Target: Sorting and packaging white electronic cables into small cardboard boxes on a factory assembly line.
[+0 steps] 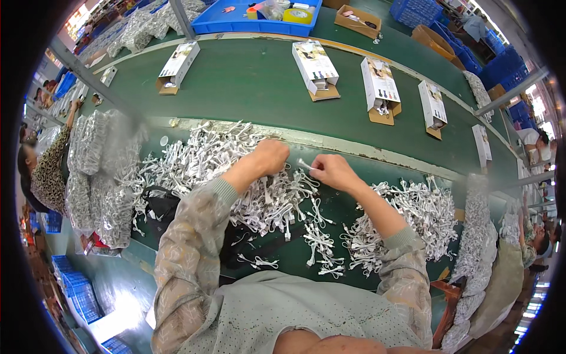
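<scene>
My right hand [336,172] is closed in a pinch on a white cable [305,164], whose plug end sticks out to the left of the fingertips. To its left, my left hand [271,157] is curled closed over the edge of a big pile of bundled white cables [203,153]; whatever its fingers hold is hidden. Beneath my right forearm spreads a second pile of white cables [413,215]. Several loose bundles [318,242] lie on the green table between the two piles.
Beyond a pale rail, open white boxes [315,62] stand on a green conveyor belt [247,76]. A blue tray [253,26] with tape rolls is behind it. Plastic bags of cables [97,177] flank the left side, more bags [474,248] the right. A black bag [160,206] lies near my left forearm.
</scene>
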Tool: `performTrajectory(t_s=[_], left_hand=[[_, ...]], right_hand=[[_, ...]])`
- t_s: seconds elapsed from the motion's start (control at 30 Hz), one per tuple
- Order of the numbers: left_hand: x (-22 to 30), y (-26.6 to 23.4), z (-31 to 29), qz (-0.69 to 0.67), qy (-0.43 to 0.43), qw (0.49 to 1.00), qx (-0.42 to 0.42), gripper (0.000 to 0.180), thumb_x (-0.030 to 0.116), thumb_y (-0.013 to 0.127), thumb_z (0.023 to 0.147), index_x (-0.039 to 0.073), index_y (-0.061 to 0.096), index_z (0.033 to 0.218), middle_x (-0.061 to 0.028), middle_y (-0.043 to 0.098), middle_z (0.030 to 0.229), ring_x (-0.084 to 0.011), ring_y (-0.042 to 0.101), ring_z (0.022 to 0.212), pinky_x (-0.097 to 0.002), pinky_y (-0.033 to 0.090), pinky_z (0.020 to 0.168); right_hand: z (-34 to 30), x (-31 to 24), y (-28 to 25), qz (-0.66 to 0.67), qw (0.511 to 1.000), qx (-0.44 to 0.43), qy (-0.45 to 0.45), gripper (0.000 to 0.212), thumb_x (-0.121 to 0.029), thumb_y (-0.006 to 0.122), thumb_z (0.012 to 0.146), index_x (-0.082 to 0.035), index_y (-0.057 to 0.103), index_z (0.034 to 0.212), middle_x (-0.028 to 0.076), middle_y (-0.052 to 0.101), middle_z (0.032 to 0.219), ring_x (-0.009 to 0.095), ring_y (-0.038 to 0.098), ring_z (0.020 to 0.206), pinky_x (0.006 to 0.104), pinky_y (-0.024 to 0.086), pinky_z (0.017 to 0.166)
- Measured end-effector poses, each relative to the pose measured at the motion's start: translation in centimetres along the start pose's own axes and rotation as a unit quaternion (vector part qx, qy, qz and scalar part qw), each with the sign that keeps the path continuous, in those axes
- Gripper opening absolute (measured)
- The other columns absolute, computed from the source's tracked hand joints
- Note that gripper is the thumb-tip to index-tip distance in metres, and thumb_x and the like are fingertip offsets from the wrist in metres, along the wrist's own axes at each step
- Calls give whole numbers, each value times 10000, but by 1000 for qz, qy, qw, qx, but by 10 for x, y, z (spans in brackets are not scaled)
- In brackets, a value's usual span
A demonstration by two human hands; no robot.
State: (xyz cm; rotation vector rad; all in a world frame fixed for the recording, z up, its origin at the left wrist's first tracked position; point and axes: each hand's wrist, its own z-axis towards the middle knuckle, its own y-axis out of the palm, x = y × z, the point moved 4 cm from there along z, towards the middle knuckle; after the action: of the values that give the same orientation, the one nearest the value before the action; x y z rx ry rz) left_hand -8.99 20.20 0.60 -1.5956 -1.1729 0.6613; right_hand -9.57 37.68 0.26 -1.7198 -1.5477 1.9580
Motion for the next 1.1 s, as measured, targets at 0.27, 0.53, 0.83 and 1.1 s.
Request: performTrajectory(t_s=[0.27,0.53,0.83,1.1], left_hand=[[1,-25,-74,-524,-65,819,223,166,60,576,827,3,603,981,-75,623,767,-135,596,680,-253,479,633],[-10,-4,-80,-620,-112,740,234,174,70,551,857,-16,583,1005,-29,625,750,-74,583,673,-209,464,614],[-17,12,-74,-678,-90,689,239,135,55,574,871,-19,590,983,-26,623,784,-96,620,687,-216,512,645],[-15,9,-62,-695,-77,674,240,118,49,567,876,-22,585,969,-35,628,789,-104,619,675,-232,522,637]], right_hand=[[49,65,-71,70,957,263,105,206,-236,622,736,-37,662,768,150,648,699,278,638,646,368,501,633],[116,126,-111,-122,891,390,197,197,-198,615,753,-12,652,808,216,638,821,375,628,786,451,503,722],[125,152,-117,-75,884,444,126,208,-191,605,763,-64,655,920,168,619,852,347,601,824,442,479,746],[96,179,-137,-153,843,469,215,203,-110,555,780,-28,590,962,190,599,916,356,577,882,452,474,777]])
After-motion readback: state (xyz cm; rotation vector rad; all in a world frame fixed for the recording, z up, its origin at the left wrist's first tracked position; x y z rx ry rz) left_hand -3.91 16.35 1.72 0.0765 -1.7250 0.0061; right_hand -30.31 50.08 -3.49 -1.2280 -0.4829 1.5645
